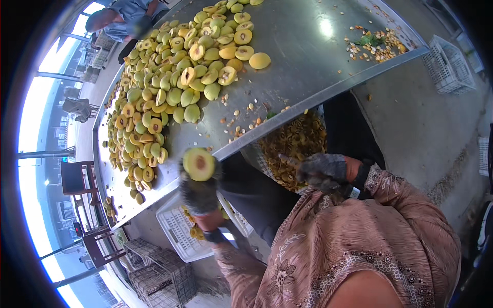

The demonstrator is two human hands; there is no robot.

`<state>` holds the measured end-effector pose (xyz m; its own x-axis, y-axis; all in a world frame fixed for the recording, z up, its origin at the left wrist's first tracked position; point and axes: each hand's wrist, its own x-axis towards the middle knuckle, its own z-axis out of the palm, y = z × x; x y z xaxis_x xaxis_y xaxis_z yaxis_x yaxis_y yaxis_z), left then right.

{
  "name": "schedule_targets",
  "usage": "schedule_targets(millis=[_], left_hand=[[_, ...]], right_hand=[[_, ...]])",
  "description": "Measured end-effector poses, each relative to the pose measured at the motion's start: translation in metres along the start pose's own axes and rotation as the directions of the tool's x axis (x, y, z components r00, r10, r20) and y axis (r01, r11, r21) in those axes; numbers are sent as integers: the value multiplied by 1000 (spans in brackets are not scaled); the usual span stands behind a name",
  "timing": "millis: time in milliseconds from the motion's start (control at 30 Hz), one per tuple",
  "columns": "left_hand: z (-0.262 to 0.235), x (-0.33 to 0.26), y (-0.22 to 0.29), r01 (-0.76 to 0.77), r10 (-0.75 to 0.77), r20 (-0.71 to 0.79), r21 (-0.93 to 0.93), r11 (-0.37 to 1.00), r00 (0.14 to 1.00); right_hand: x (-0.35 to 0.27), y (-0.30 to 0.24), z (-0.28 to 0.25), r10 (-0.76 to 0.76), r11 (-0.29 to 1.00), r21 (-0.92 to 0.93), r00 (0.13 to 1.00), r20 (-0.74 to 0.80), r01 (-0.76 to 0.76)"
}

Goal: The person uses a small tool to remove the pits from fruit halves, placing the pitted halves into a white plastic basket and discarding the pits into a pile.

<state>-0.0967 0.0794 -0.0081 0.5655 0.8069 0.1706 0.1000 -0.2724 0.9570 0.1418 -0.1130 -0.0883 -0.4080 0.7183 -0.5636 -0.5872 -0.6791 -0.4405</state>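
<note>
My left hand (199, 190), in a dark grey work glove, is closed round a yellow-green stone-fruit half (198, 164) at the table's near edge. The cut face is up, with a brown hollow or stone at its centre. My right hand (326, 172), gloved too and smeared by motion, is closed in front of my body. A slim blurred piece juts from its fingers; what it is I cannot make out. Below that hand, between my legs, a container (264, 154) holds many brown fruit scraps or stones. Left of the bare metal, a heap of fruit halves (169, 92) covers the table.
Loose pale stones lie along the edge of the metal table (292, 66), and a pile of stones (377, 45) sits far right. Under the table stands a white crate (179, 236) with fruit pieces. Other crates (159, 277) and a chair (79, 179) stand left. Another person (126, 20) works opposite.
</note>
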Motion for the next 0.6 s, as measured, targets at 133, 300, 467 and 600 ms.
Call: schedule_targets(millis=[133,300,467,600], left_hand=[[61,-45,-20,142,-151,44,-656,741,988],[101,-69,-11,250,-456,-2,-835,491,890],[114,-69,-21,258,-412,10,-794,551,911],[126,-69,-18,197,-397,-82,-767,611,914]], right_hand=[[27,38,-23,-303,918,-257,952,39,302],[-29,-5,46,-162,969,-180,985,55,169],[-32,3,57,-67,914,-398,997,47,80],[-28,4,61,-85,979,-183,995,46,92]])
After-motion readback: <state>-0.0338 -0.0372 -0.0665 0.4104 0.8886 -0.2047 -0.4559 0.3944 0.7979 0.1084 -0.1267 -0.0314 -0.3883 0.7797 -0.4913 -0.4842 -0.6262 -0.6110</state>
